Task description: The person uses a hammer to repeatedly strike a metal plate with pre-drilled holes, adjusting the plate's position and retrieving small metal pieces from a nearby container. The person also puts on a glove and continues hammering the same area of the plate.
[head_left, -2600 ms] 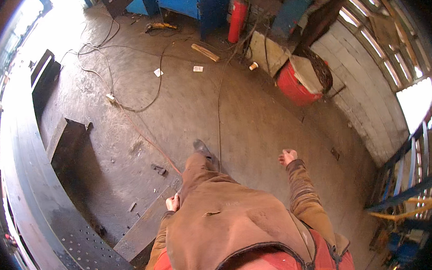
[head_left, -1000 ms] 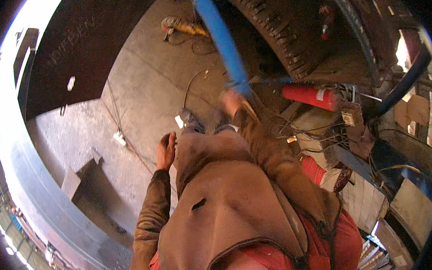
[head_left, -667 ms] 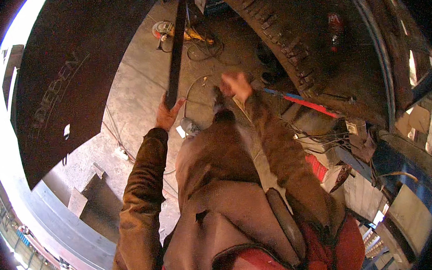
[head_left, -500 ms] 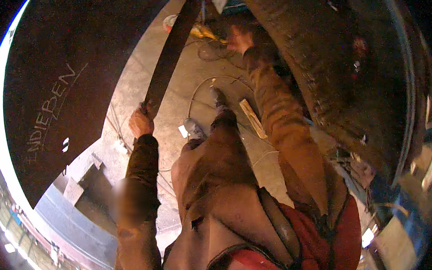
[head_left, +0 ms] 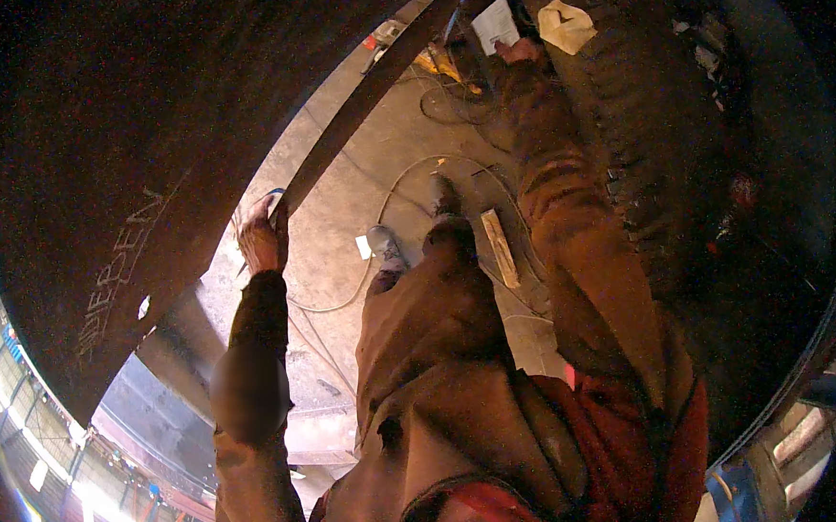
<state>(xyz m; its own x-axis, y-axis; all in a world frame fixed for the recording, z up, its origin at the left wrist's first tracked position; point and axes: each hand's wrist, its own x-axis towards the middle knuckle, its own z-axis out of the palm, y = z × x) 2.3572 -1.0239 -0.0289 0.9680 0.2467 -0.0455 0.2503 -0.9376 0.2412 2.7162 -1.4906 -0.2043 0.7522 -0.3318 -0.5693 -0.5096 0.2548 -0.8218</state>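
My left hand [head_left: 262, 237] is closed around the lower edge of a big dark steel plate [head_left: 188, 93] with chalk writing. A small pale, blue-rimmed thing [head_left: 276, 192] shows at its fingertips, too small to name. Stretched far forward, my right hand [head_left: 520, 52] has its fingers on the lower edge of a white sheet of paper [head_left: 494, 25] and appears to grip it. Just right of that hand, a cream-coloured glove-like piece [head_left: 566, 26] lies on a second dark steel part with a rough seam [head_left: 662, 179].
On the concrete floor between the plates lie a looped cable [head_left: 380, 191], a wooden batten [head_left: 501, 248] and a small white piece [head_left: 364, 247] beside my shoe [head_left: 386, 247]. A yellow tool [head_left: 443, 68] lies farther ahead. Steel sections [head_left: 159, 401] stand at lower left.
My view has shifted, bringing the white sheet and cream piece fully into sight. My right hand has reached farther forward to the sheet. My left hand stays at the plate's edge.
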